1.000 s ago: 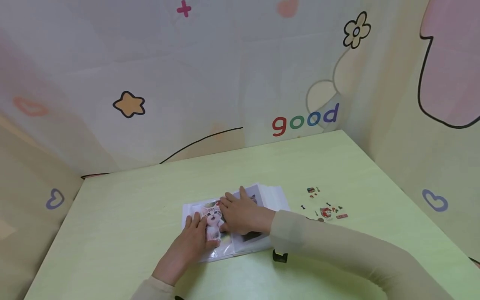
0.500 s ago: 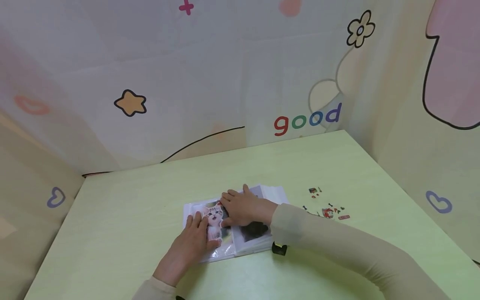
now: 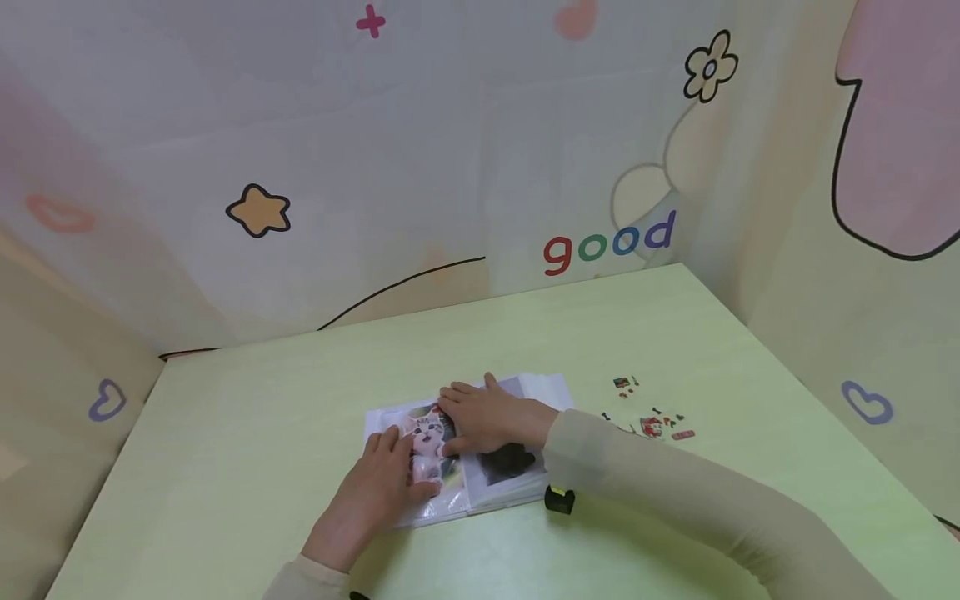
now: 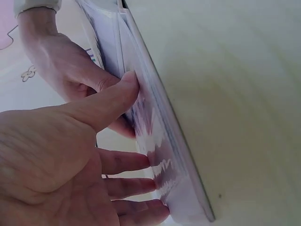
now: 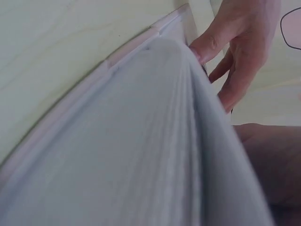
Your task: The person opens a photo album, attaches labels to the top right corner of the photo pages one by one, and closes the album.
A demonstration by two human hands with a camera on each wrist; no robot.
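An open photo album [image 3: 450, 507] with clear pockets lies on the table. A kitten picture [image 3: 429, 437] shows on its left page and a picture of a dark cat [image 3: 506, 465] on the right. My left hand [image 3: 375, 483] rests on the left page, fingers stretched beside the kitten; the left wrist view has its thumb and fingertips [image 4: 157, 209] on the page surface. Across the album's middle lies my right hand [image 3: 487, 421], fingers extended, covering part of the dark cat picture. Thick album pages [image 5: 141, 141] fill the right wrist view and mostly hide that hand.
Several small sticker-like pieces [image 3: 652, 427] are scattered on the pale green table [image 3: 300, 417] right of the album, partly behind my right sleeve [image 3: 660, 475]. A small black object [image 3: 559, 500] shows under that forearm. Printed cloth walls [image 3: 375, 167] stand around the table.
My right hand has shifted slightly over the album, leaving more of the dark cat picture showing. My left hand stays in place on the left page.
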